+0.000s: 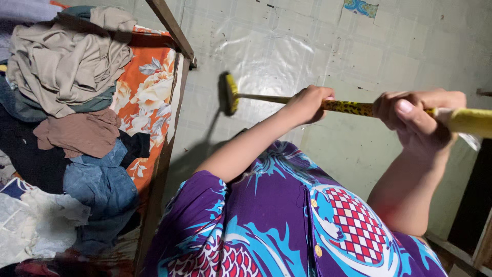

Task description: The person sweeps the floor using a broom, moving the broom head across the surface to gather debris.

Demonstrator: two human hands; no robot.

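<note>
Both my hands grip a long broom handle, yellow with a dark speckled wrap. My left hand is closed around it nearer the head. My right hand is closed around it farther back, thumb on top, where the handle turns plain yellow. The broom's yellow head with dark bristles rests on the pale floor covering, a little way from the bed's corner. My purple patterned shirt fills the lower part of the view.
A wooden-framed bed stands at the left, with an orange floral sheet and a heap of clothes in beige, brown and denim. A dark opening with a wooden edge is at the right.
</note>
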